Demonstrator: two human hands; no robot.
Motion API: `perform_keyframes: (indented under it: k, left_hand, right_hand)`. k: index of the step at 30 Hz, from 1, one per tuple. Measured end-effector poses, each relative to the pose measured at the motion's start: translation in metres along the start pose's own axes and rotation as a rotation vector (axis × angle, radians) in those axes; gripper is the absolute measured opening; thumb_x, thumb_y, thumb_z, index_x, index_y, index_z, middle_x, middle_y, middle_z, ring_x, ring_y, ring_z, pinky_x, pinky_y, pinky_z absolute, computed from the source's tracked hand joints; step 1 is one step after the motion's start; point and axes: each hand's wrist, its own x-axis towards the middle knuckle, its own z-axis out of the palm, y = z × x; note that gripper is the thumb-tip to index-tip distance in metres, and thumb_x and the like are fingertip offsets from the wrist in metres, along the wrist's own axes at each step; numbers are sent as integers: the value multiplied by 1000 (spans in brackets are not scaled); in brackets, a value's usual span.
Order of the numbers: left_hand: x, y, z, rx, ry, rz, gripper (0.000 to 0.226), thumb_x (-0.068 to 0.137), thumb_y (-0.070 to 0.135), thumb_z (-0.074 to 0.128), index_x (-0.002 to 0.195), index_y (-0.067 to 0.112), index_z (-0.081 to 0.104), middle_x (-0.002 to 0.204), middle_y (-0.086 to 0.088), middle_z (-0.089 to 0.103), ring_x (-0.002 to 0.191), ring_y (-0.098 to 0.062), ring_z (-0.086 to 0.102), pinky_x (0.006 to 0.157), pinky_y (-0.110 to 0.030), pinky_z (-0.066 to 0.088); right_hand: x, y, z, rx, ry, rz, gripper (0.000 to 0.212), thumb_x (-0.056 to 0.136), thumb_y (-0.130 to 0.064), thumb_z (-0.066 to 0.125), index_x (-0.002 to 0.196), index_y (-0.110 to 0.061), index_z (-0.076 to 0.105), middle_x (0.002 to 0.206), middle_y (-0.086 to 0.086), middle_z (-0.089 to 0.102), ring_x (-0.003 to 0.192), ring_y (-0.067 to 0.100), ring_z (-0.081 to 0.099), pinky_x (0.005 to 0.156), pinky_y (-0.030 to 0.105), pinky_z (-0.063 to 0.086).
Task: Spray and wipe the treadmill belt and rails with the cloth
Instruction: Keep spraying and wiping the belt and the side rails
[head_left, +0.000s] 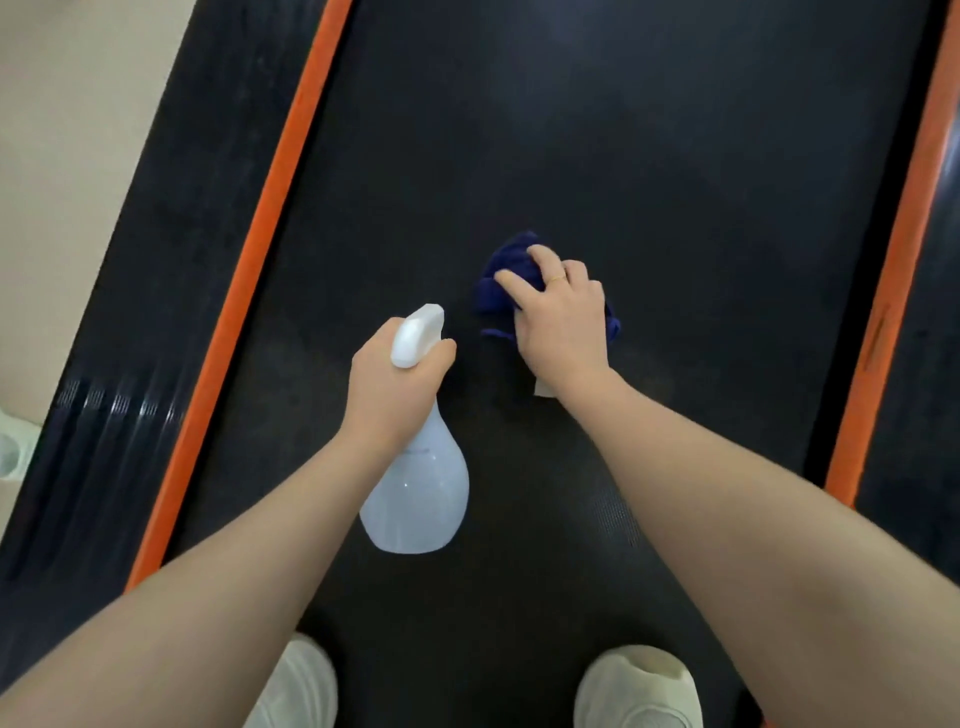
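On the black treadmill belt (597, 156), between its orange rails (270, 208), the right hand (563, 317) presses a bunched blue cloth (511, 270) flat with relaxed fingers, while the left hand (389, 384) grips the neck of a pale spray bottle (421, 493) just beside it.

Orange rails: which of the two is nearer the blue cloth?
The right orange rail; the crumpled blue cloth, under the right hand, lies right of centre on the black belt.
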Motion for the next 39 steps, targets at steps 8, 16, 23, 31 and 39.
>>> perform_keyframes:
  k: [8, 16, 23, 31, 39]
  left_hand:
    - [4, -10, -3, -76, 20, -67, 28, 69, 36, 57, 92, 21, 56, 100, -15, 64, 88, -25, 59, 75, -32, 46]
    - [2, -9, 1, -65, 14, -35, 13, 82, 23, 64, 90, 21, 54, 97, -11, 64, 82, -15, 56, 69, -21, 43]
    - [-14, -4, 7, -6, -35, 83, 17, 85, 21, 64, 80, 31, 52, 82, 12, 54, 75, -2, 51, 66, -14, 42]
    - [-22, 10, 27, 183, -116, 140, 6, 85, 22, 63, 84, 19, 57, 76, 9, 55, 71, -6, 53, 61, -20, 40]
    - [-31, 19, 32, 228, -144, 112, 11, 86, 24, 62, 94, 16, 59, 86, 5, 60, 85, -18, 59, 76, -34, 48]
  right_hand:
    - [-25, 32, 9, -76, -34, -595, 35, 82, -27, 45, 105, -27, 71, 121, 8, 63, 84, 33, 60, 62, 35, 44]
    - [-82, -7, 19, 60, -18, -466, 38, 80, -27, 42, 105, -27, 70, 123, 7, 60, 94, 30, 52, 69, 39, 45]
    - [-32, 41, -2, 2, 51, -26, 38, 76, -22, 47, 104, -25, 72, 126, 11, 59, 93, 42, 55, 73, 44, 44]
    - [-114, 51, -6, 44, -159, -499, 37, 75, -21, 50, 105, -31, 71, 123, 6, 60, 87, 33, 57, 69, 40, 46]
    - [-126, 41, 1, 77, 66, -104, 40, 79, -22, 40, 102, -20, 73, 121, 13, 61, 87, 38, 56, 74, 45, 50]
